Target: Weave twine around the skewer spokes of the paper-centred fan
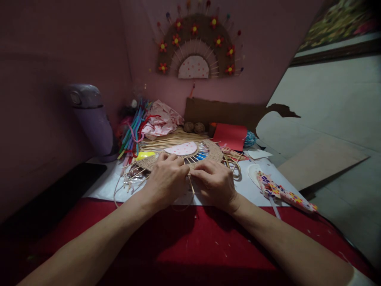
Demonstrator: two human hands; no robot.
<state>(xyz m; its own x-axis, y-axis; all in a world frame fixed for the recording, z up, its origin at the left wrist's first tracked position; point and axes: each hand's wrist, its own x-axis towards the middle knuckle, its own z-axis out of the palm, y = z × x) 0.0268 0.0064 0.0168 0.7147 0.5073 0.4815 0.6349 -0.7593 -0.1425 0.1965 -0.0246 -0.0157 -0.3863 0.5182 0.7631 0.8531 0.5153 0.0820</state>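
In the head view a half-round craft piece of thin sticks woven with brown twine [214, 150] lies on white paper, its straight side turned away from me. A dotted pink fabric half-disc [182, 149] forms its centre. My left hand [170, 178] is closed over the near rim, thumb and fingers pressed together. Against the same rim, my right hand [214, 180] pinches with its fingertips close to the left one. Between the hands a bare stick end [192, 186] points toward me. A loose strand of twine [115, 194] hangs at the left. What lies inside the fingertips is hidden.
A purple bottle [95, 123] stands left, beside colourful pipe cleaners [133, 129]. Behind are crumpled dotted fabric [162, 119], twine balls [199, 127] and red sheet [229, 136]. Scissors [236, 169] and a flowery glue gun [282, 190] lie right. A finished half-round decoration [195, 31] hangs on the wall.
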